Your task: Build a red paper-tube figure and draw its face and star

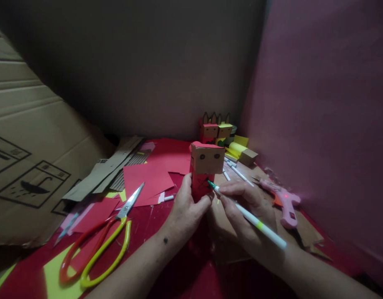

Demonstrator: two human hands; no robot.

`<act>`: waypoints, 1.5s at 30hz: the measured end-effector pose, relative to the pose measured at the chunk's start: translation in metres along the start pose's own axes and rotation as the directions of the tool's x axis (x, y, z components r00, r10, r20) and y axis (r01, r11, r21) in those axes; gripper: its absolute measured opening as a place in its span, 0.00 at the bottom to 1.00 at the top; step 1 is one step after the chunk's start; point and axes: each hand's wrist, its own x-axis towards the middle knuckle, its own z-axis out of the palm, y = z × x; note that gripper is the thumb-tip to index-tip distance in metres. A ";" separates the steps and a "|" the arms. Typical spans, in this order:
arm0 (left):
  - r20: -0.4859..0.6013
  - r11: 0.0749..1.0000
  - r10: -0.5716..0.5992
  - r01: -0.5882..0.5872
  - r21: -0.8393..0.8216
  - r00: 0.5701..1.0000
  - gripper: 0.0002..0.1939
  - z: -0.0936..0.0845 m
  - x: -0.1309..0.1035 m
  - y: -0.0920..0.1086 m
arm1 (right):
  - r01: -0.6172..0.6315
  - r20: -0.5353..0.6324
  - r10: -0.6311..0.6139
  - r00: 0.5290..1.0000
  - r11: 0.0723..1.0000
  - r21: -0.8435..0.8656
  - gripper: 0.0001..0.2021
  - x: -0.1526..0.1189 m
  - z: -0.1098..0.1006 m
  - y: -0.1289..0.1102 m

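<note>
A small red figure (200, 181) with a box-shaped cardboard head (209, 164) and two drawn eyes stands upright near the centre. My left hand (191, 203) wraps round its lower body. A white marker (255, 221) with a green tip is pinched in my right hand (243, 203). The tip touches or nearly touches the red front just below the head, where dark lines show. Part of the figure's base is hidden by my left fingers.
Open scissors (101, 241) and red paper sheets (148, 178) lie left. A pink glue gun (285, 201) is at the right. Two finished-looking figures (215, 131) stand behind. A large cardboard box (23, 145) borders the left, a wall (328, 104) the right.
</note>
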 end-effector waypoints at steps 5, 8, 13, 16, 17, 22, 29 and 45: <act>-0.012 1.000 -0.026 0.026 0.001 1.000 0.19 0.000 0.000 0.001 | 0.016 -0.016 -0.016 1.000 1.000 0.005 0.09 0.001 0.001 -0.001; -0.007 0.999 -0.031 0.031 -0.008 0.999 0.19 0.001 -0.001 0.002 | -0.018 -0.021 0.018 1.000 1.000 -0.005 0.08 0.001 0.000 -0.001; -0.006 0.999 -0.039 0.039 -0.013 0.999 0.19 0.002 -0.002 0.004 | 0.005 -0.008 -0.006 1.000 0.999 -0.053 0.09 0.001 -0.003 -0.001; -0.009 0.999 -0.040 0.040 -0.009 0.999 0.19 0.001 -0.001 0.004 | 0.010 0.000 -0.010 1.000 0.999 -0.042 0.09 0.002 -0.003 -0.001; -0.008 0.999 -0.041 0.041 -0.010 0.999 0.19 0.001 -0.001 0.004 | 0.010 0.004 -0.010 1.000 0.999 -0.033 0.09 0.002 -0.002 -0.001; -0.007 0.999 -0.040 0.040 -0.005 0.999 0.20 0.001 -0.001 0.003 | 0.017 -0.019 -0.017 1.000 1.000 -0.015 0.09 0.001 -0.001 0.000; -0.004 1.000 -0.002 0.002 0.014 1.000 0.19 0.000 0.000 0.002 | 0.027 -0.005 -0.027 1.000 1.000 0.011 0.09 0.001 0.000 -0.001; -0.005 0.999 -0.031 0.031 0.012 1.000 0.21 -0.001 0.000 0.000 | 0.026 -0.011 -0.026 1.000 1.000 -0.011 0.08 0.003 0.001 -0.002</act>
